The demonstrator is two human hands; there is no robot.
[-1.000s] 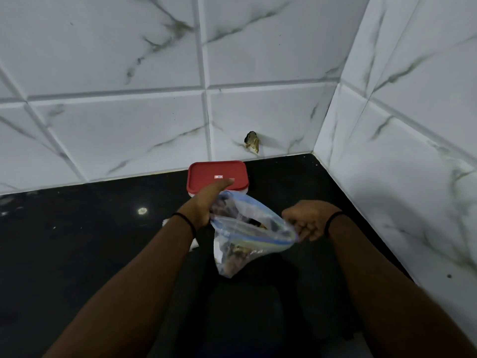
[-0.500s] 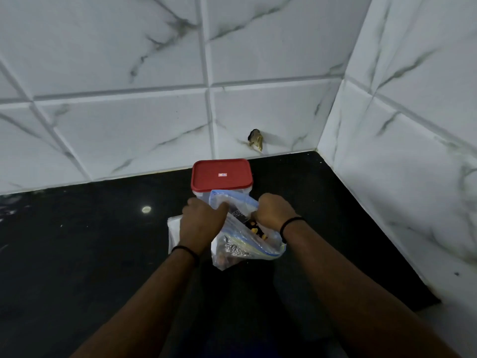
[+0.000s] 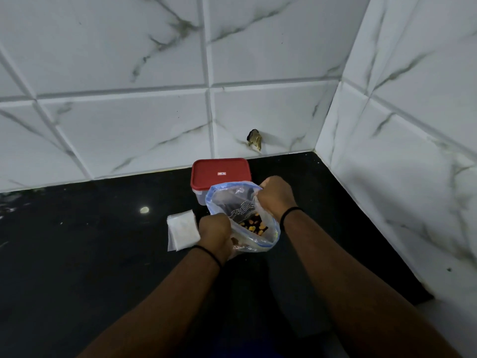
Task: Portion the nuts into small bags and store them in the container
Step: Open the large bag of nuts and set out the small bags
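From my head camera, my left hand [image 3: 215, 232] and right hand [image 3: 275, 193] each pinch a rim of the clear blue-edged plastic bag of nuts [image 3: 244, 220], holding its mouth wide over the black countertop [image 3: 77, 254]. Just behind stands the red-lidded clear plastic container [image 3: 220, 174]; the small white bags [image 3: 182, 232] lie beside my left hand.

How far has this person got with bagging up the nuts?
Barely begun. Done: the big zip bag has been pulled open. In hand: the left hand and right hand hold its rim apart, and nuts show inside. Left: the small bags lie flat and unfilled on the counter, and the container has its red lid on.
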